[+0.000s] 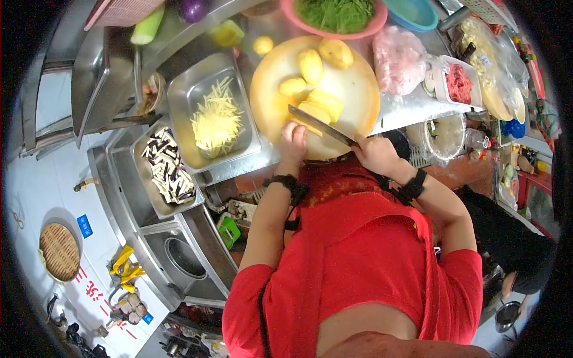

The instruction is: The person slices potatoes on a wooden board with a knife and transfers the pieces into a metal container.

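My right hand (379, 156) is wrapped round the handle of a kitchen knife (321, 125). Its blade lies across sliced potato (322, 106) on a round cutting board (358, 113). At the left end of the blade, my left hand (293, 142) has its fingertips curled against the near potato slices. Several whole peeled potatoes (310, 66) sit toward the far side of the board. Left of the board, a metal pan (180, 95) holds a heap of potato shreds (218, 122).
Eggplant strips (169, 167) fill another metal pan by a sink (185, 256). Behind the board stands a pink basin (382, 18) of greens. To the right are a bagged pink item (399, 59) and a tub of minced meat (459, 83). Another person (507, 250) is at the right.
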{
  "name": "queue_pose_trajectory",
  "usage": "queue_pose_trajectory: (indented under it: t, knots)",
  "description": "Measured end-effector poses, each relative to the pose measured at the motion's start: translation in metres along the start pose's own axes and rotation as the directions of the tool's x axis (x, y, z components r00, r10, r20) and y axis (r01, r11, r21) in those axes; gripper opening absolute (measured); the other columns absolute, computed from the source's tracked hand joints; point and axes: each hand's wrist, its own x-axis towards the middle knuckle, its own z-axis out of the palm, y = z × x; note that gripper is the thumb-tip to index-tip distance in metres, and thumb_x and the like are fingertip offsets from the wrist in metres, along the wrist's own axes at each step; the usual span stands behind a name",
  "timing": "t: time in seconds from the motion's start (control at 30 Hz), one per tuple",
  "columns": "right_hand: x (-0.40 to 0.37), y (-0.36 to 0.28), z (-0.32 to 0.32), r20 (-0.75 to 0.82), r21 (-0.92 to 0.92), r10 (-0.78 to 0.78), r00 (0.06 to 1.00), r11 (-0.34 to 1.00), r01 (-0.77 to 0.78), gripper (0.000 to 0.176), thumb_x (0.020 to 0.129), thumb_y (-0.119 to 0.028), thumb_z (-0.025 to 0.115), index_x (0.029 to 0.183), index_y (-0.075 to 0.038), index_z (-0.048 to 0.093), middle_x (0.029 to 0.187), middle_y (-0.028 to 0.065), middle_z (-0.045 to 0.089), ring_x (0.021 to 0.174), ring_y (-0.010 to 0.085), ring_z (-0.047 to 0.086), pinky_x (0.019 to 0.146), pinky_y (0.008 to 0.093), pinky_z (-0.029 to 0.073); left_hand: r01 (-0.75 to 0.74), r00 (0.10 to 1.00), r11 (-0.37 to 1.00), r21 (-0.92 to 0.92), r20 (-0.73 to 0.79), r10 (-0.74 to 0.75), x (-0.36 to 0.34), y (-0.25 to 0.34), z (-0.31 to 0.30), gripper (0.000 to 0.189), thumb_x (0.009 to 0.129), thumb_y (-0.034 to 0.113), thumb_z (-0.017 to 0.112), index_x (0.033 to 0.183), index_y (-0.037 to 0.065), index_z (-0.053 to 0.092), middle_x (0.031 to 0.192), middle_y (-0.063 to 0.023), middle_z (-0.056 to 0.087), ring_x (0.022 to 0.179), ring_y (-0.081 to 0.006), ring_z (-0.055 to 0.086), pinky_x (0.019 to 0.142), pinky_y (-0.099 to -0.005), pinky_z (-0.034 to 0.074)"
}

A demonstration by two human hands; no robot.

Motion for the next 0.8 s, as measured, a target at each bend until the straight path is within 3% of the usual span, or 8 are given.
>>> queue_pose_trajectory:
  t: [0.37,0.53,0.6,0.67,0.8]
  knots:
    - [-0.009,0.012,0.011,-0.037,-0.074,-0.089,0.995,0.994,0.086,0.030,0.085,-0.025,0.053,0.102,-0.001,0.052,0.061,0.0163,0.060,0.057,0.0331,0.061,0.050,0.0448,0.048,-0.030,0.999,0.999,0.041,-0.020,0.031,0.004,0.002,-0.004,0.018,0.073,0.006,0.067,0.088,0.008,0.056,0.099,-0.0096,0.050,0.090,-0.0299,0.053,0.077,-0.0398,0.047]
    - [-0.009,0.007,0.004,-0.056,-0.090,-0.103,0.993,0.991,0.097,0.028,0.085,-0.025,0.053,0.099,-0.001,0.053,0.059,0.0154,0.059,0.055,0.0322,0.061,0.049,0.0433,0.048,-0.036,0.999,0.999,0.030,-0.014,0.036,0.004,0.000,-0.001,0.018,0.073,0.006,0.067,0.089,0.007,0.057,0.099,-0.0100,0.050,0.090,-0.0303,0.054,0.076,-0.0398,0.048]
    - [-0.008,0.006,0.004,-0.060,-0.095,-0.110,0.992,0.990,0.104,0.027,0.085,-0.025,0.053,0.098,-0.001,0.053,0.059,0.0151,0.059,0.054,0.0318,0.061,0.048,0.0428,0.048,-0.035,0.999,0.999,0.024,0.020,0.035,-0.001,-0.004,0.001,0.018,0.077,0.009,0.065,0.093,0.006,0.056,0.104,-0.0121,0.047,0.099,-0.0311,0.049,0.085,-0.0405,0.044]
    - [-0.008,0.002,0.003,-0.060,-0.114,-0.090,0.994,0.990,0.083,0.024,0.083,-0.023,0.054,0.093,-0.002,0.054,0.058,0.0148,0.059,0.054,0.0308,0.061,0.048,0.0424,0.048,-0.027,0.999,0.999,0.018,0.025,0.026,-0.002,-0.004,0.002,0.018,0.077,0.009,0.065,0.093,0.006,0.056,0.104,-0.0124,0.047,0.099,-0.0313,0.048,0.085,-0.0406,0.044]
    - [0.011,0.002,0.028,-0.062,-0.103,-0.092,0.994,0.991,0.085,0.022,0.082,-0.022,0.053,0.089,-0.002,0.055,0.061,0.0152,0.060,0.055,0.0304,0.062,0.048,0.0429,0.048,0.006,0.999,1.000,0.004,0.038,-0.006,-0.002,-0.002,0.001,0.018,0.078,0.009,0.065,0.094,0.005,0.056,0.104,-0.0126,0.047,0.098,-0.0318,0.049,0.085,-0.0404,0.044]
